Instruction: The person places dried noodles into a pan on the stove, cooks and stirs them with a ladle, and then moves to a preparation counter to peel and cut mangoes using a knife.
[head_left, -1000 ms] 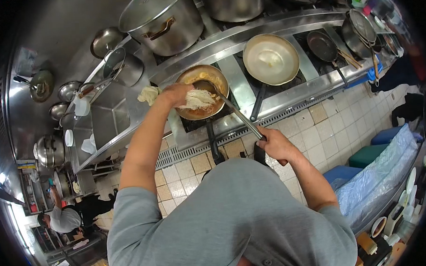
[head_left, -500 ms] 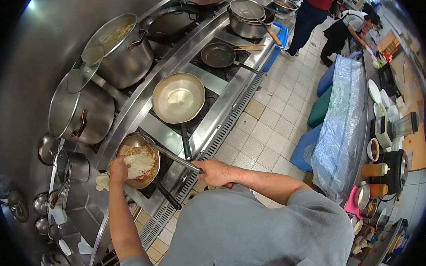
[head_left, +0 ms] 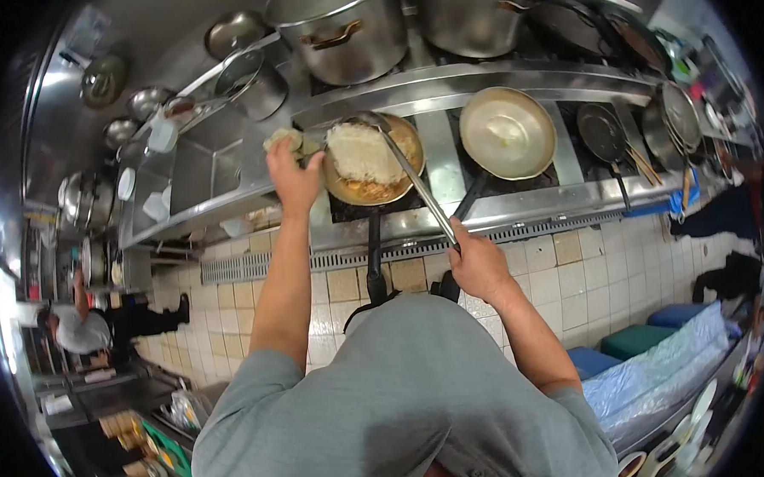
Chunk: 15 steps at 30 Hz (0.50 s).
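Pale noodles (head_left: 363,156) lie in a pan (head_left: 411,128) over reddish-brown food. My right hand (head_left: 479,264) is wrapped round the handle of a long metal ladle (head_left: 427,194), whose head rests at the pan's upper part, partly hidden by the noodles. Left of the pan, my left hand (head_left: 294,176) has its fingers spread on a crumpled light cloth (head_left: 304,143). The pan's black handle (head_left: 374,247) points toward my body, and neither hand is on it.
A wide pan (head_left: 508,135) with a little liquid and a small dark pan (head_left: 601,133) are on the right burners. Big pots (head_left: 344,48) stand behind. A metal sink (head_left: 212,165) is at left. One person (head_left: 83,324) is at far left; another's dark-clothed leg (head_left: 718,219) shows at right.
My left hand has let go of the noodles and moved left onto the cloth. The noodles now lie spread in the pan. The view has swung back from the right.
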### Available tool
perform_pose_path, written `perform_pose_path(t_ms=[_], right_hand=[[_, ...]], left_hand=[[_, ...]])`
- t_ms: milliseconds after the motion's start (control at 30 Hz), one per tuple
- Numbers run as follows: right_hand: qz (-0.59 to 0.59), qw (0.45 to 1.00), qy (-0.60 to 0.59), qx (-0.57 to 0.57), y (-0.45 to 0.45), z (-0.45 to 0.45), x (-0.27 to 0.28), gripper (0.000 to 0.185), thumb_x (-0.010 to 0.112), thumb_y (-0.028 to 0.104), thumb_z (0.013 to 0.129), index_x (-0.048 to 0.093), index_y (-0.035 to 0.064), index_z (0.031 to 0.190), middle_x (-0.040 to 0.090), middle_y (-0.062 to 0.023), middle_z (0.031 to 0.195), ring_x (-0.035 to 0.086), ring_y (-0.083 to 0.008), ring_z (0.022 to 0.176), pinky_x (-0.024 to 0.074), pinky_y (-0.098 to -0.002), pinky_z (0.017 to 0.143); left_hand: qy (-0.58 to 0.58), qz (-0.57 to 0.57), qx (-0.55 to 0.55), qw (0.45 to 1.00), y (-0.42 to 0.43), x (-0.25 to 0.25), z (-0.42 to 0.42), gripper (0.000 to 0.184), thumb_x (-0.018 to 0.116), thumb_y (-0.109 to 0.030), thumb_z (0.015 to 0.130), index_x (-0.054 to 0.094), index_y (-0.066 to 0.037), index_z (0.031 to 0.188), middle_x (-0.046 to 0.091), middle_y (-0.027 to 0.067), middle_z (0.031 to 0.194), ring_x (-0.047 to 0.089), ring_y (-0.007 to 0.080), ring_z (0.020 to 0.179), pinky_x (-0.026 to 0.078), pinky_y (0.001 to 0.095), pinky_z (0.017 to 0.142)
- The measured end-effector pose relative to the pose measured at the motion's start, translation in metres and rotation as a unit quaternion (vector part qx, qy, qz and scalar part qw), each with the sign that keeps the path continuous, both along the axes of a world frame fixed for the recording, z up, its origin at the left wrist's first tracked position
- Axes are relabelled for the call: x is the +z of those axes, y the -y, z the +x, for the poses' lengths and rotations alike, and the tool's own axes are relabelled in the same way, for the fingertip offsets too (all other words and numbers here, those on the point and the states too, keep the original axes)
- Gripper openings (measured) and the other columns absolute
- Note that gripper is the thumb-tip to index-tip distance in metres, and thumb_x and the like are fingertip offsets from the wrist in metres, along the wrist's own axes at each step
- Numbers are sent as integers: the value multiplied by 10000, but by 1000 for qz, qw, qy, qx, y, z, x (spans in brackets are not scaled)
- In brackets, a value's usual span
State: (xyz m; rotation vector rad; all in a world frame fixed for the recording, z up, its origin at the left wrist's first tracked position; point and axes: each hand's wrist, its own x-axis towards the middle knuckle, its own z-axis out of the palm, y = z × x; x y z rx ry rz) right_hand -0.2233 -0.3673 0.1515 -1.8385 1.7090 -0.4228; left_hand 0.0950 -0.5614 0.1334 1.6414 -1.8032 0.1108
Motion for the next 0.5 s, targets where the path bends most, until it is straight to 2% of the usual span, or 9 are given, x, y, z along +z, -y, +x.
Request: perform_pose_path(t_ms=[67,133,200,233,267,300,333,400,500], right_hand=[[-3,999,-24,26,5,5,-2,559,565,159,908,427,-7,1423,680,-247,965,677,-403,881,536,-499,808],[12,996,-88,20,8,13,4,554,573,162,910,436,7,1424,678,-223,946,682,-391,861,545,-487,783],[-11,995,-93,25,9,14,0,548,583,162,908,450,24,1422,678,-216,924,685,-385,847,551,-482,761],[-16,994,-109,21,9,16,0,547,589,158,904,456,32,1420,679,-215,920,686,-385,842,551,-485,756],[-21,992,-126,13,8,20,0,547,595,154,900,463,39,1417,680,-213,915,687,-385,837,552,-488,752],[-23,991,-135,5,7,25,6,551,607,149,890,470,44,1414,683,-210,897,689,-387,826,552,-490,756],[-23,990,-139,0,6,31,7,551,607,149,890,470,44,1414,683,-210,897,689,-387,826,552,-490,756],[-36,990,-132,-16,4,42,12,570,620,138,881,460,40,1420,689,-210,903,688,-395,830,551,-496,762],[-30,994,-90,-47,1,58,14,542,626,117,873,491,14,1388,690,-237,905,684,-408,855,537,-501,789]], left_hand=[[-95,-66,57,992,-36,-33,46,621,800,-134,780,511,10,1310,509,227,1317,458,410,1257,384,466,1068],[-138,-15,95,986,-89,-80,98,529,742,-92,818,512,37,1276,514,238,1302,456,417,1253,384,456,1061],[-87,63,129,986,-164,-149,163,481,705,-80,841,525,40,1271,534,249,1262,465,419,1241,377,458,1068],[-122,117,136,976,-209,-180,188,456,678,-66,848,533,50,1265,578,259,1208,515,420,1206,398,452,1054],[-184,197,155,951,-259,-225,224,476,682,-110,834,550,51,1262,613,268,1203,566,422,1172,440,445,1021],[-108,317,231,913,-318,-275,261,529,696,-171,811,560,27,1283,640,263,1203,605,412,1141,481,431,983],[-122,444,293,838,-363,-270,267,557,698,-214,803,569,6,1299,655,255,1186,624,392,1125,492,421,981],[-89,494,308,808,-407,-255,266,528,720,-229,809,593,-11,1272,690,219,1112,663,355,1052,514,424,937],[-175,387,200,883,-396,-285,283,498,752,-232,822,610,-30,1254,706,160,1007,682,302,953,533,395,855]])
